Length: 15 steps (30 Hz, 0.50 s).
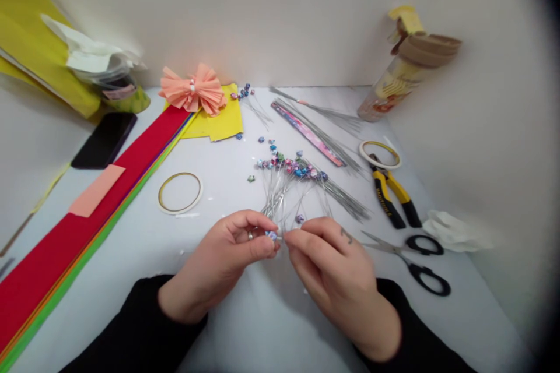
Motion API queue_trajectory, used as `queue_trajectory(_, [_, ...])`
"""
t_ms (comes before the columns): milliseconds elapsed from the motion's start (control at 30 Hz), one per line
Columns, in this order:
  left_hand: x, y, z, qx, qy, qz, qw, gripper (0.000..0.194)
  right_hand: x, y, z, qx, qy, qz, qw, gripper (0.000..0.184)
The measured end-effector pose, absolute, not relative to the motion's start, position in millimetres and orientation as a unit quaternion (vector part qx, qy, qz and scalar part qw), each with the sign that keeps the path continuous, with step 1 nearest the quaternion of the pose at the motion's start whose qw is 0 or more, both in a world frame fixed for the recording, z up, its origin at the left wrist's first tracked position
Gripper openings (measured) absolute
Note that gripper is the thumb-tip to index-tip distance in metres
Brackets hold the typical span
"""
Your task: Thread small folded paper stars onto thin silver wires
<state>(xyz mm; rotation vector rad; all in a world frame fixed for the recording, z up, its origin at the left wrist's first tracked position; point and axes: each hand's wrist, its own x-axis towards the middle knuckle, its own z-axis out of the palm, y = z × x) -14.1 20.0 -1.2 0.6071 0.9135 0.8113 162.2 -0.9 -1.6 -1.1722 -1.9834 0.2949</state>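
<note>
Between its thumb and forefinger, my left hand (236, 250) pinches a small blue folded paper star (270, 235). My right hand (335, 271) is closed close beside it, fingertips pinched on the end of a thin wire (281, 238) that runs toward the star. Just beyond both hands lies a pile of colourful paper stars (301, 172) on thin silver wires (275, 192). A single purple star (300, 218) sits near my right fingers. Loose stars, one of them green (251, 178), are scattered left of and behind the pile.
Pliers (391, 192), scissors (411, 256), a tape roll (380, 154) and crumpled tissue (455, 230) lie right; a cup (406, 73) stands behind. Another tape roll (180, 193), coloured paper strips (52, 245), a peach paper bow (192, 88) and a phone (105, 140) occupy the left. Patterned strips (308, 133) lie behind.
</note>
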Motion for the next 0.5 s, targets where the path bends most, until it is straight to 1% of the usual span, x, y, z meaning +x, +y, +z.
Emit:
queue_trajectory(133, [-14.0, 19.2, 0.2, 0.283, 0.427, 0.37, 0.775, 0.024, 162.1, -0.9, -0.5, -0.461, -0.785, 0.111, 0.397, 0.017])
queue_trajectory(500, [-15.9, 18.4, -2.1, 0.282, 0.423, 0.358, 0.783, 0.022, 162.1, 0.6, -0.1, -0.453, -0.79, 0.107, 0.399, 0.016])
